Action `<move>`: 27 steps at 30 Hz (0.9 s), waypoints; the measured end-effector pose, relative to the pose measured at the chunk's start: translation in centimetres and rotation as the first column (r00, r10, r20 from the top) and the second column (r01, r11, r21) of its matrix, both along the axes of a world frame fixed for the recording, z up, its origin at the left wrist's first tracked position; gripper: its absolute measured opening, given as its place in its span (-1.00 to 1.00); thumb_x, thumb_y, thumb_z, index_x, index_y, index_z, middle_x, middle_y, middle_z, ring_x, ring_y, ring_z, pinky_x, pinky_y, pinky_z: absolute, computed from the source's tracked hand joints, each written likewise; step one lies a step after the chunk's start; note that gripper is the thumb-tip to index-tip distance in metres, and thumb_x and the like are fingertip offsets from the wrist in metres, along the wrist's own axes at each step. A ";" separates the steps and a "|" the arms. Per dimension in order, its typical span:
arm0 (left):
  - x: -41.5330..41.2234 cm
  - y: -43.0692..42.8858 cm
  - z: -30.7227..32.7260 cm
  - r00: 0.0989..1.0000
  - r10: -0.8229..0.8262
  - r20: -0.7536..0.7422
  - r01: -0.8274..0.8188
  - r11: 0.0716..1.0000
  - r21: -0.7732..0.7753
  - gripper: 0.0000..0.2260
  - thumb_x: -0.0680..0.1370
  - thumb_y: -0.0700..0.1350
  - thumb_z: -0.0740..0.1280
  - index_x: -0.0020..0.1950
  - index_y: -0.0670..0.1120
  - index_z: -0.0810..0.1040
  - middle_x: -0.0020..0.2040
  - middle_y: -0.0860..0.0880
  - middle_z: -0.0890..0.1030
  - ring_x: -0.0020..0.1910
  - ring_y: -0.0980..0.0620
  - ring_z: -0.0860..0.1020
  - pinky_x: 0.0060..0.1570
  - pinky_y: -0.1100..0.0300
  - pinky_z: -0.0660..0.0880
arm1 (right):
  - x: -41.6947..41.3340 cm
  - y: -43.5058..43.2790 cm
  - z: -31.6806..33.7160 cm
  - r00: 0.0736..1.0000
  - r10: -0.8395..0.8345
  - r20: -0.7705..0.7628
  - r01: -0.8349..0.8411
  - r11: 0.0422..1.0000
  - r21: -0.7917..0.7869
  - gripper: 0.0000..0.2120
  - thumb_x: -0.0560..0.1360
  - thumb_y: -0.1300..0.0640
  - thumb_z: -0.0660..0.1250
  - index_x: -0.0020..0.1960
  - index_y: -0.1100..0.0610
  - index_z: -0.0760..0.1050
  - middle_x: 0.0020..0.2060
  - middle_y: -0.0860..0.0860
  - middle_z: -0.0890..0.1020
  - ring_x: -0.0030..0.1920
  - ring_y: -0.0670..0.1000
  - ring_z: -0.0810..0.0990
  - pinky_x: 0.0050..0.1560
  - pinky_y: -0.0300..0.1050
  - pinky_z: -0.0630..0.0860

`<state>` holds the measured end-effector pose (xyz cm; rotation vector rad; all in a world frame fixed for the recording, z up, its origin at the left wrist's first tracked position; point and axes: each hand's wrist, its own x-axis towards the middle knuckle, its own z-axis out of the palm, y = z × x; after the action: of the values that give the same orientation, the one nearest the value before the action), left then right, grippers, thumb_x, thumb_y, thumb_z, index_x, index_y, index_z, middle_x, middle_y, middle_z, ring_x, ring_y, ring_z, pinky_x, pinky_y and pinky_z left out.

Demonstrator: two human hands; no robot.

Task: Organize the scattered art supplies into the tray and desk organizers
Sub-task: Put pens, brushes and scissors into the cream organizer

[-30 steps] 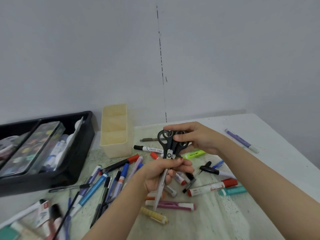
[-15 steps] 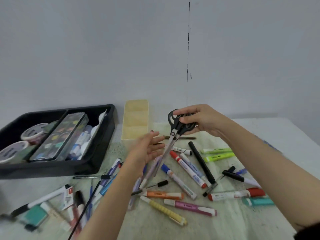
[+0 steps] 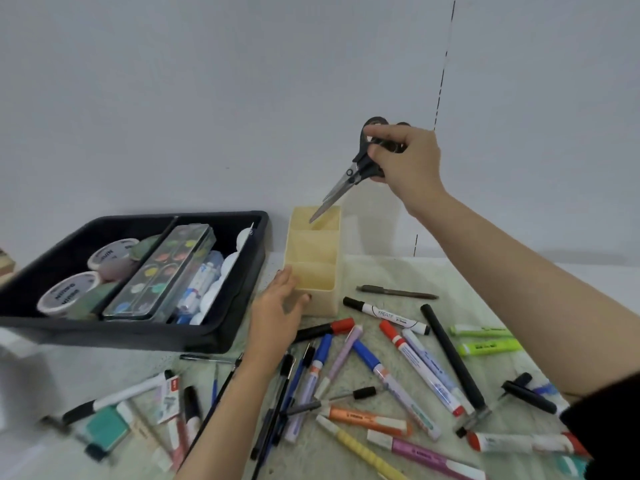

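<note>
the step in hand, as i judge it, is to put the scissors (image 3: 349,178) into the yellow organizer (image 3: 323,301). to do it well, the blades should go down tip first and more upright than now. they lean to the left, and the tip points at the rear one of the 3 compartments; i cannot tell if it is already below the rim. lower slowly, so the light box does not tip.

the right hand (image 3: 405,161) is high above the organizer, a little to its right, with the wrist bent down and the fingers curled round the black handles. the left hand (image 3: 277,306) rests against the organizer's front left corner, fingers nearly straight, thumb on the front wall, grasping nothing.
</note>
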<state>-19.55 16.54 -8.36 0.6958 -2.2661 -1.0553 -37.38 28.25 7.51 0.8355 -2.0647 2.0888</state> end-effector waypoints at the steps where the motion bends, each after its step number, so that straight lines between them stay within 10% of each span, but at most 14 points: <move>1: 0.0 -0.1 -0.1 1.000 0.001 -0.012 -0.001 1.000 -0.004 -0.59 0.52 -0.16 0.37 0.36 -0.09 0.42 0.42 0.05 0.36 0.36 0.24 0.22 0.39 0.22 0.15 | 0.0 -0.7 -0.2 0.998 -0.031 -0.047 0.032 0.999 0.012 -0.74 0.47 0.34 0.31 0.05 0.08 0.64 -0.15 -0.09 0.58 -0.06 -0.02 0.61 -0.08 -0.09 0.63; 8: -0.1 -0.2 -0.7 0.995 0.010 -0.103 -0.013 0.999 -0.032 -0.70 0.54 -0.15 0.34 0.27 -0.12 0.52 0.37 0.00 0.42 0.37 0.13 0.35 0.36 0.15 0.31 | 0.0 -4.0 -2.8 0.951 0.075 -0.301 -0.011 0.977 0.211 -0.70 0.49 0.34 0.30 0.11 0.06 0.62 -0.03 0.00 0.45 -0.11 -0.32 0.44 -0.08 -0.64 0.27; 17: -0.7 -1.6 -0.4 0.997 0.031 -0.071 -0.029 0.999 0.023 -0.57 0.51 -0.09 0.39 0.37 -0.07 0.43 0.40 0.09 0.38 0.26 0.38 0.25 0.01 0.74 0.15 | -1.2 -5.2 -6.5 0.856 0.372 -0.359 -0.143 0.837 0.528 -0.42 0.49 0.28 0.30 0.42 -0.15 0.31 -0.02 -0.07 0.39 -0.02 -0.13 0.36 0.02 -0.55 0.24; 22: -1.0 -2.0 -0.5 0.997 0.055 -0.045 -0.053 0.998 0.041 -0.55 0.48 -0.05 0.42 0.35 -0.05 0.45 0.38 0.11 0.41 0.21 0.38 0.31 -0.04 0.73 0.18 | -1.3 -4.5 -7.0 0.804 0.330 -0.495 0.035 0.804 0.593 -0.37 0.45 0.17 0.33 0.45 -0.15 0.25 0.01 -0.01 0.47 -0.04 -0.01 0.46 -0.01 -0.14 0.43; 27: -1.0 -2.0 -0.4 0.998 0.036 -0.056 -0.036 0.999 0.000 -0.54 0.49 -0.08 0.41 0.37 -0.07 0.44 0.38 0.06 0.43 0.30 0.29 0.31 0.24 0.42 0.26 | -1.6 -3.9 -7.1 0.827 0.359 -0.434 -0.028 0.796 0.605 -0.24 0.46 0.16 0.34 0.50 -0.22 0.03 0.05 -0.04 0.42 -0.07 -0.06 0.52 0.02 -0.19 0.44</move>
<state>-20.56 14.50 -8.73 0.6958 -2.1988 -1.0435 -39.02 24.33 0.44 1.5668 -2.3383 1.0414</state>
